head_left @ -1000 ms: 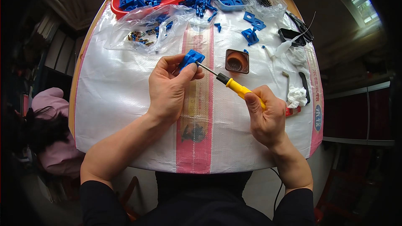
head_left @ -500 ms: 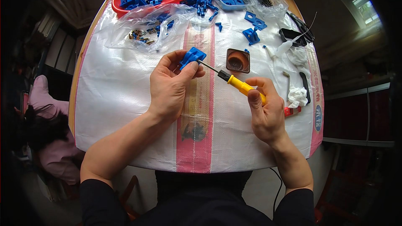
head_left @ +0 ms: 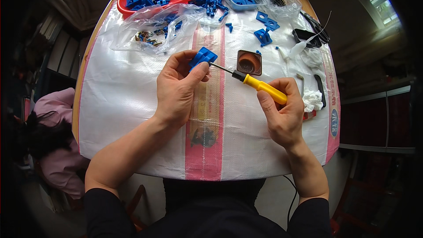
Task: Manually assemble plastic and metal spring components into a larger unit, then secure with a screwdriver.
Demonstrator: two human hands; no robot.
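My left hand pinches a small blue plastic part between thumb and fingers, above the middle of the table. In my right hand is a screwdriver with a yellow handle, a black collar and a thin metal shaft. Its shaft points up and left, and the tip meets the blue part beside my left thumb. Whether the tip sits in a screw is hidden. Just beyond the screwdriver stands a small square brown plastic tray with a round hollow.
A red basin heaped with blue parts stands at the far left, near a clear bag with metal pieces. A clear box holds blue plates. Loose blue plates, an Allen key and crumpled tissue lie rightward.
My right hand has shifted slightly right, and its fingers grip the yellow handle differently. The blue part has tilted a little. At the left, the person in pink has lowered an arm.
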